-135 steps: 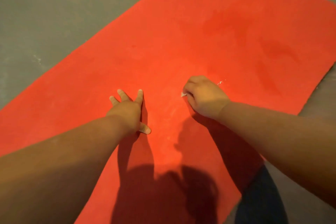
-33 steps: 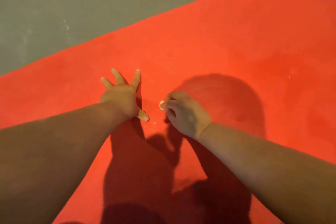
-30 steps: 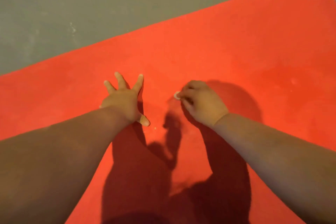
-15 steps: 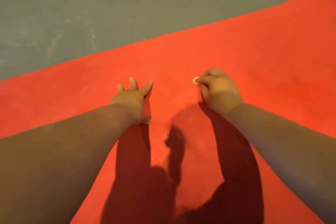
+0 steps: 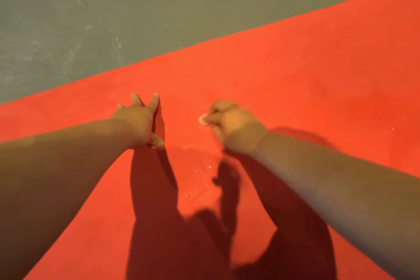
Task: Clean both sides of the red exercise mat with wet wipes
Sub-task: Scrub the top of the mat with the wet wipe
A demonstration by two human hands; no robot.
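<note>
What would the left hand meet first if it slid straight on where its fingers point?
The left hand would seemingly cross only bare red mat, then its far edge and the grey floor.

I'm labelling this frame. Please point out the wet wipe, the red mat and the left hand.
wet wipe (image 5: 203,119): head view, white tip showing.
red mat (image 5: 295,79): head view, bare far surface.
left hand (image 5: 136,120): head view, back of hand.
</note>
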